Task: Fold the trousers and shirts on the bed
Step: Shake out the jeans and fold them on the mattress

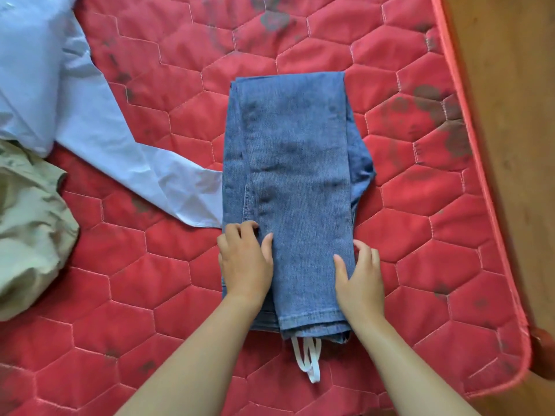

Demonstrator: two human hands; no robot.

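Blue denim trousers lie folded into a long narrow stack on the red quilted mattress, with a white drawstring poking out at the near end. My left hand grips the left edge of the stack near its near end, fingers curled over the denim. My right hand holds the right edge, thumb on top and fingers around the side. A light blue shirt is spread at the left, its sleeve reaching under the trousers' left edge.
A crumpled beige garment lies at the left edge of the mattress. The mattress's piped edge runs down the right, with a wooden floor beyond it. Dark stains mark the mattress cover.
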